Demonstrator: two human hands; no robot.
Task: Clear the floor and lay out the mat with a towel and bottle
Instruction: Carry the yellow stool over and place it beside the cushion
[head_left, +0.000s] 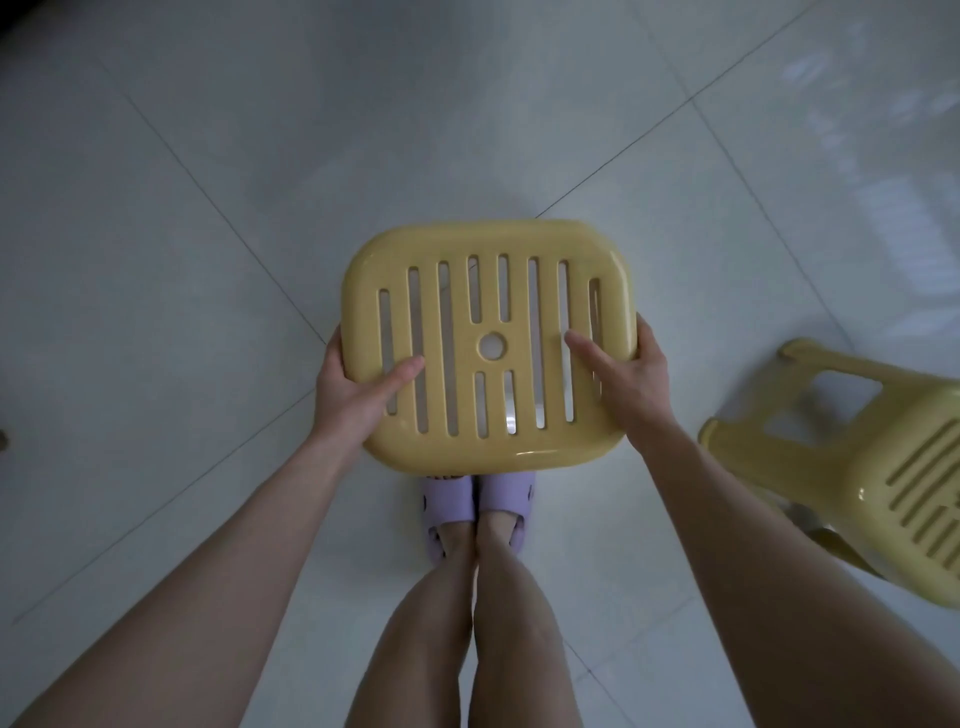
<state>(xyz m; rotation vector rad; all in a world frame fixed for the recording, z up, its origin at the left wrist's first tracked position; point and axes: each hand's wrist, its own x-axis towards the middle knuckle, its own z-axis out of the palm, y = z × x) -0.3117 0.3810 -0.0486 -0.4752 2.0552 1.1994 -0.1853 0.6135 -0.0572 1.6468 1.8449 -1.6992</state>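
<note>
Stool work first: the yellow plastic stool (488, 348) sits squarely between both hands, its slotted seat facing up and its legs hidden beneath the seat. The left hand (358, 384) grips the stool's left edge and the right hand (628, 379) its right edge. Each thumb lies flat on the seat pointing at the centre hole, and the fingers (649, 338) curl round the rim and under it, clamped on the plastic. The seat's wider span runs hand to hand and its slots run away from the person, so neither hand is nearer; the load looks evenly shared. Just below the stool's near edge, purple slippers (449, 499) peek out, so it appears lifted off the tiled floor (208, 260). Right of it, a second yellow stool (857, 467) lies tipped over. No mat, towel or bottle is in view.
</note>
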